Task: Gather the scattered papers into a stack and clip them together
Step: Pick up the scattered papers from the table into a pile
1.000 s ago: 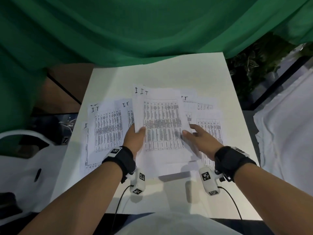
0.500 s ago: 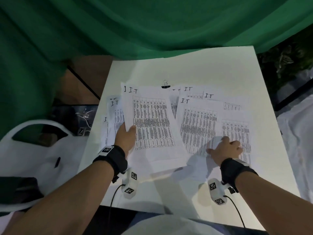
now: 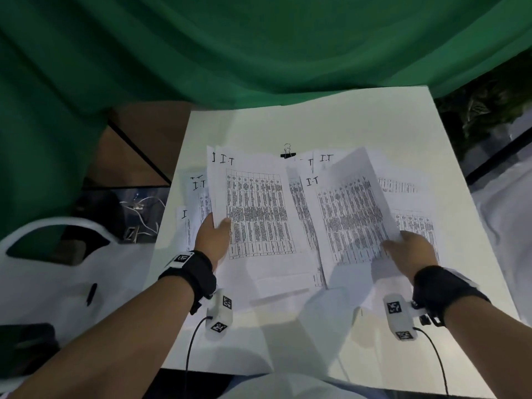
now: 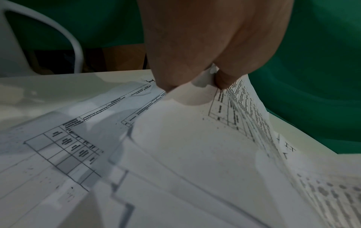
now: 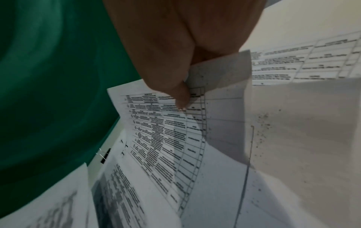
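Printed sheets with tables lie spread over a white table (image 3: 359, 122). My left hand (image 3: 214, 236) grips the left edge of a gathered stack of papers (image 3: 256, 214), thumb on top; the pinch shows in the left wrist view (image 4: 210, 80). My right hand (image 3: 408, 249) pinches the right edge of a single sheet (image 3: 351, 208) and holds it lifted and tilted, thumb on its printed side (image 5: 181, 98). More loose sheets (image 3: 414, 223) lie under and to the right of it, and others (image 3: 197, 197) left of the stack. A black binder clip (image 3: 288, 154) sits at the far edge of the papers.
Green cloth (image 3: 259, 53) hangs behind the table. A white chair (image 3: 57, 254) stands at the left with cables (image 3: 141, 208) beyond it. White fabric (image 3: 506, 211) lies off the table's right edge. The table's near part (image 3: 302, 341) is bare.
My right hand went from pressing flat on the right-hand sheets to pinching one sheet and lifting it. The left hand kept its hold on the stack, shifted left earlier.
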A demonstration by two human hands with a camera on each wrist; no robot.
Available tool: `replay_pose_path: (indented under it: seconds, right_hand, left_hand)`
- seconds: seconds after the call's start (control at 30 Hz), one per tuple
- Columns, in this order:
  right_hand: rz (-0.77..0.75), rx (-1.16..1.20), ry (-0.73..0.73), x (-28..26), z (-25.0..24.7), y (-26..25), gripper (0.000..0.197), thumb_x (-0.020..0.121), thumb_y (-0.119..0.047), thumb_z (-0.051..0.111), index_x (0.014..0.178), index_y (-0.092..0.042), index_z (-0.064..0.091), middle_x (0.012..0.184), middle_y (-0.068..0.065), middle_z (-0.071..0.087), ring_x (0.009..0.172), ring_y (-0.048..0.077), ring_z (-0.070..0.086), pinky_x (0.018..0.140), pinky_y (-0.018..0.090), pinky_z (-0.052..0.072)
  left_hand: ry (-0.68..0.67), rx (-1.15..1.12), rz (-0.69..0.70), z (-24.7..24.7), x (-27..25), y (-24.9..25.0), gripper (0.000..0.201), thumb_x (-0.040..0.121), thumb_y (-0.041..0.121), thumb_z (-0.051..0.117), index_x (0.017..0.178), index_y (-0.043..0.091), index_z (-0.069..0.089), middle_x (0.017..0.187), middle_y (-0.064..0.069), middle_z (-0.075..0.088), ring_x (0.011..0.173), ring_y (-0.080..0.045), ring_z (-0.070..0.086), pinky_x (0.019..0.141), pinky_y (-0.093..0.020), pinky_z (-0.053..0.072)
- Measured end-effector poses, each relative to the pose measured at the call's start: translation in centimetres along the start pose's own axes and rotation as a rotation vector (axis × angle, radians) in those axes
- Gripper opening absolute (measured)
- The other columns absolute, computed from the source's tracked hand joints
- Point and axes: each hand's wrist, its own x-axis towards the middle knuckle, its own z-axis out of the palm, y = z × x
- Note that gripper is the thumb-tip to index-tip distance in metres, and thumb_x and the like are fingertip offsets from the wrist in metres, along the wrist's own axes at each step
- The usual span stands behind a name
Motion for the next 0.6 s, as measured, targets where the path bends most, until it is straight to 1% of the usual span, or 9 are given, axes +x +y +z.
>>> replay_pose_path:
  seconds: [0.07, 0.1, 0.17, 0.23, 0.33, 0.4, 0.47, 0.53, 0.6]
  right_hand:
    - [-0.012, 0.006, -0.007, 0.1, -0.9, -0.4, 0.025, 0.100, -0.017, 0.059, 0.081, -0.005, 0.071, 0.072, 0.015, 0.068, 0.065, 0.029, 0.057, 0.060, 0.033, 0.043]
    - [-0.021, -0.022, -0.001, 0.1, -1.2, -0.6, 0.028, 0.102, -0.017, 0.056, 0.084, -0.004, 0.073, 0.073, 0.017, 0.068, 0.068, 0.032, 0.058, 0.063, 0.035, 0.044]
    - [-0.033, -0.081, 0.035, 0.2, -1.6, -0.7, 0.029, 0.105, -0.017, 0.052, 0.099, -0.003, 0.077, 0.081, 0.021, 0.071, 0.076, 0.035, 0.059, 0.070, 0.035, 0.044]
    - [-0.053, -0.103, 0.084, 0.1, -1.9, -0.9, 0.031, 0.107, -0.015, 0.049, 0.111, -0.002, 0.076, 0.088, 0.022, 0.070, 0.081, 0.033, 0.056, 0.074, 0.034, 0.040]
    - [-0.127, -0.055, 0.167, -0.5, -2.7, -2.0, 0.028, 0.107, -0.014, 0.047, 0.110, 0.000, 0.072, 0.091, 0.021, 0.070, 0.084, 0.035, 0.057, 0.075, 0.035, 0.040]
    - [-0.193, 0.040, 0.211, -1.3, -3.4, -3.3, 0.024, 0.108, -0.016, 0.049, 0.105, -0.003, 0.070, 0.089, 0.015, 0.067, 0.086, 0.034, 0.059, 0.075, 0.034, 0.038]
    - [-0.224, 0.191, 0.223, -1.9, -4.1, -4.9, 0.022, 0.107, -0.021, 0.053, 0.108, -0.009, 0.071, 0.088, 0.009, 0.065, 0.087, 0.029, 0.058, 0.078, 0.033, 0.040]
    - [-0.228, 0.431, 0.179, -2.6, -4.5, -6.7, 0.017, 0.107, -0.024, 0.055, 0.110, -0.017, 0.071, 0.086, 0.002, 0.066, 0.089, 0.025, 0.059, 0.081, 0.033, 0.045]
    - [-0.222, 0.634, 0.121, -3.5, -4.7, -8.5, 0.016, 0.107, -0.025, 0.058, 0.114, -0.019, 0.071, 0.090, -0.004, 0.068, 0.089, 0.019, 0.061, 0.084, 0.032, 0.049]
  left_hand:
    - [-0.002, 0.002, 0.000, -0.1, 0.5, -0.4, 0.034, 0.110, 0.025, 0.051, 0.143, 0.020, 0.057, 0.131, 0.006, 0.064, 0.125, -0.020, 0.059, 0.106, -0.032, 0.040]
    - [-0.001, 0.004, 0.000, -0.1, 0.5, -0.4, 0.033, 0.110, 0.024, 0.051, 0.142, 0.020, 0.058, 0.129, 0.005, 0.065, 0.124, -0.021, 0.060, 0.106, -0.032, 0.041]
    - [-0.007, 0.001, -0.006, -0.2, 0.6, -0.6, 0.033, 0.110, 0.024, 0.051, 0.141, 0.019, 0.058, 0.129, 0.004, 0.065, 0.125, -0.022, 0.059, 0.106, -0.033, 0.042]
    - [-0.014, -0.007, -0.005, -0.3, 0.7, -0.6, 0.036, 0.110, 0.025, 0.051, 0.146, 0.017, 0.055, 0.132, 0.005, 0.062, 0.127, -0.020, 0.057, 0.108, -0.033, 0.041]
    - [-0.024, 0.000, 0.004, -0.6, 0.9, -0.7, 0.038, 0.110, 0.025, 0.050, 0.147, 0.018, 0.054, 0.135, 0.005, 0.062, 0.128, -0.021, 0.057, 0.109, -0.033, 0.041]
    - [-0.027, -0.002, 0.015, -0.8, 1.1, -0.7, 0.041, 0.110, 0.026, 0.050, 0.149, 0.018, 0.054, 0.140, 0.004, 0.063, 0.131, -0.021, 0.057, 0.113, -0.036, 0.041]
    - [-0.029, -0.023, 0.014, -1.0, 1.2, -0.7, 0.042, 0.110, 0.026, 0.050, 0.151, 0.018, 0.053, 0.143, 0.003, 0.062, 0.131, -0.020, 0.057, 0.114, -0.035, 0.040]
    - [-0.022, -0.036, 0.017, -1.2, 1.4, -0.7, 0.037, 0.110, 0.023, 0.050, 0.145, 0.016, 0.056, 0.137, 0.004, 0.064, 0.127, -0.019, 0.058, 0.108, -0.032, 0.040]
    - [-0.022, -0.060, 0.022, -1.2, 1.5, -0.7, 0.026, 0.110, 0.021, 0.049, 0.133, 0.023, 0.059, 0.126, 0.007, 0.065, 0.120, -0.016, 0.059, 0.102, -0.028, 0.040]
